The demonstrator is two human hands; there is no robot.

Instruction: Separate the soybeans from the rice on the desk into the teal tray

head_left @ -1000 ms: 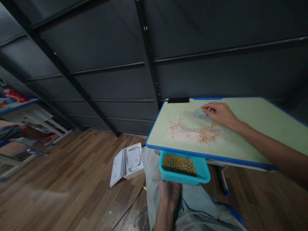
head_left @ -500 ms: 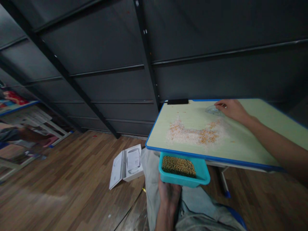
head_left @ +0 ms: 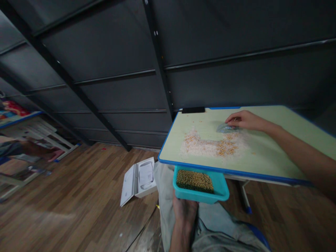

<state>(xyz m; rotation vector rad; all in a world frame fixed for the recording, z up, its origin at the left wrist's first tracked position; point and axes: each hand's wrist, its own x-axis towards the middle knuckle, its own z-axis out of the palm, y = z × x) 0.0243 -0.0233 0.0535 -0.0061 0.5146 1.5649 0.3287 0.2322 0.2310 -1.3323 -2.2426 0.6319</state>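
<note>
- A dark metal wall with slanted beams fills the upper view, above a wooden plank floor
- A green table with a blue rim stands at the right, just in front of the wall
- An open white box lies on the floor near the table's left corner
- A teal tray heaped with yellow beans sits just under the table's near edge, over the person's lap
- A spread of pale grains mixed with yellow beans lies on the tabletop between the near edge and the right hand
- The left hand is under the tray's near wall and holds it up; its fingers are hidden, so the grip cannot be told
- The right hand rests on the tabletop, fingers curled down onto a small clear lid-like disc at the far end of the grain spread
- A black flat object lies at the table's far edge
</note>
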